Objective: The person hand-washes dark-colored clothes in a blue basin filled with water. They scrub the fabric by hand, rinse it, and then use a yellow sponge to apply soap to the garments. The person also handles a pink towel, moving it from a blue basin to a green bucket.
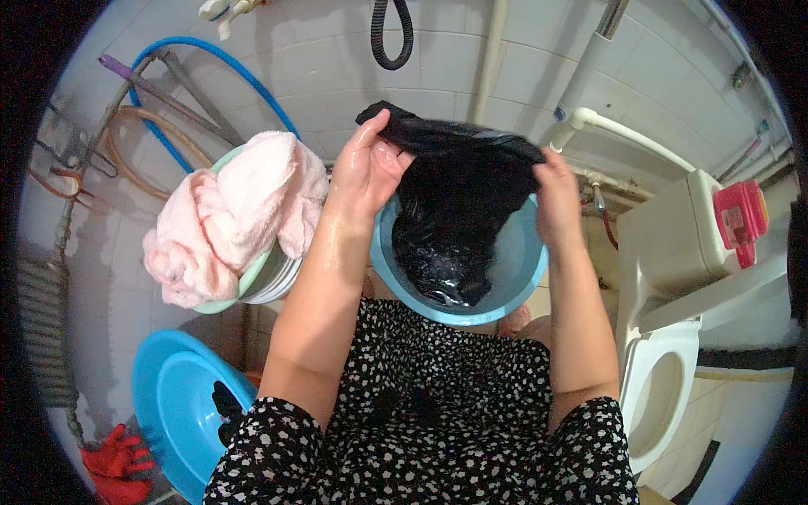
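Observation:
A wet black cloth garment [450,198] is stretched between my two hands, its lower end hanging into a light blue basin [471,317] in front of me. Its exact kind cannot be made out. My left hand [370,164] grips the upper left corner, palm turned up, thumb on the cloth. On the upper right corner, my right hand [555,189] is closed, slightly blurred. Both forearms look wet. The lower part of the cloth glistens, and water in the basin is hard to see beneath it.
Left of my arm, a pink fluffy towel [236,210] is heaped on a pale green basin [252,276]. Lower left stand a bright blue basin [181,404] with dark cloth inside and red rubber gloves [116,463]. A toilet [665,396] is at the right; a blue hose [227,59] hangs behind.

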The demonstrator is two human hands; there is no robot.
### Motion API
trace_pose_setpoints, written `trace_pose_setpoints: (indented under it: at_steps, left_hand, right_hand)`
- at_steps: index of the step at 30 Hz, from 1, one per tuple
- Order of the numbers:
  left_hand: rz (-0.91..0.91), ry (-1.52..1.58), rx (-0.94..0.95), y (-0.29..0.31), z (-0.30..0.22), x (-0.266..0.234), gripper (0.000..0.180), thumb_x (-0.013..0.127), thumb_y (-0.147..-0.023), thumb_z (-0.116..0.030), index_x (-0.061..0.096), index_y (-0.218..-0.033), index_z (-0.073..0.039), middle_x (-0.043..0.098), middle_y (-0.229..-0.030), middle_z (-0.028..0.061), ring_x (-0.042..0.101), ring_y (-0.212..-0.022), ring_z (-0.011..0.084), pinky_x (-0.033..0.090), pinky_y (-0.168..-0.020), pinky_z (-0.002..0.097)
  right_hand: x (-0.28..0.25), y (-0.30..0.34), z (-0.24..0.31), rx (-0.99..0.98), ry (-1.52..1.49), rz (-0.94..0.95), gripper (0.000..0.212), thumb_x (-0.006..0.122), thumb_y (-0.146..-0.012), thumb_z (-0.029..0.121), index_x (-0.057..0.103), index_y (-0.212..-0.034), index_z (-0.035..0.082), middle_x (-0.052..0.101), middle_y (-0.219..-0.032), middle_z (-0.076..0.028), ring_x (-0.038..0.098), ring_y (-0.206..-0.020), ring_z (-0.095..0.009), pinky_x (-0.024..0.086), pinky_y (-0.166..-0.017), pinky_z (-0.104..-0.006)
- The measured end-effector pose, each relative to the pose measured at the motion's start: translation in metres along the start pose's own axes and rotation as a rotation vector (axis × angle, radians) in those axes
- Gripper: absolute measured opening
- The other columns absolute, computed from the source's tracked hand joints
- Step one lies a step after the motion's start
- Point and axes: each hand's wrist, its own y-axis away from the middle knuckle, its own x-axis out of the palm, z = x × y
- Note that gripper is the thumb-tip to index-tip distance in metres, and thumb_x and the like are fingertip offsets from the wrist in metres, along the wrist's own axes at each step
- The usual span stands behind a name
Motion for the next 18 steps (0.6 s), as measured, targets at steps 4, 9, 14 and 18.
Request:
trace_pose_setpoints:
  at_steps: [4,9,14,18]
  left_hand:
    - [-0.041,-0.104,0.036,0.002,0.003,0.007,0.016,0.053,-0.087,-0.018,0.057,-0.094,-0.003,0.062,-0.098,0.0134,0.059,-0.094,0.0266,0.048,-0.086,0.0406]
    - [-0.247,-0.122,0.133,-0.001,0.002,-0.001,0.018,0.053,-0.087,-0.018,0.054,-0.095,-0.002,0.059,-0.102,0.0134,0.055,-0.098,0.0275,0.045,-0.089,0.0422]
    - [-0.319,-0.010,0.047,-0.005,-0.012,-0.012,0.021,0.053,-0.086,-0.024,0.051,-0.091,-0.004,0.059,-0.087,0.0123,0.057,-0.085,0.0273,0.045,-0.081,0.0447]
    - [-0.259,-0.006,0.003,-0.004,-0.013,-0.024,0.023,0.050,-0.086,-0.024,0.052,-0.094,-0.002,0.059,-0.091,0.0141,0.057,-0.088,0.0283,0.045,-0.082,0.0440]
  right_hand:
    - [-0.014,-0.003,0.020,0.014,-0.123,-0.034,0.024,0.044,-0.085,0.005,0.054,-0.106,0.001,0.060,-0.097,-0.004,0.053,-0.090,-0.014,0.040,-0.084,-0.0265]
    - [-0.018,-0.005,0.021,0.103,0.152,-0.034,0.029,0.041,-0.082,0.006,0.053,-0.109,0.005,0.057,-0.098,-0.003,0.050,-0.092,-0.013,0.038,-0.084,-0.0262]
    - [0.005,0.029,0.009,0.222,0.629,0.769,0.043,0.054,-0.082,0.028,0.048,-0.118,0.004,0.054,-0.111,-0.012,0.049,-0.107,-0.022,0.035,-0.094,-0.0320]
    - [0.011,0.043,-0.027,0.302,1.179,1.136,0.054,0.060,-0.077,0.046,0.055,-0.107,0.002,0.062,-0.095,-0.019,0.058,-0.092,-0.035,0.045,-0.083,-0.0365]
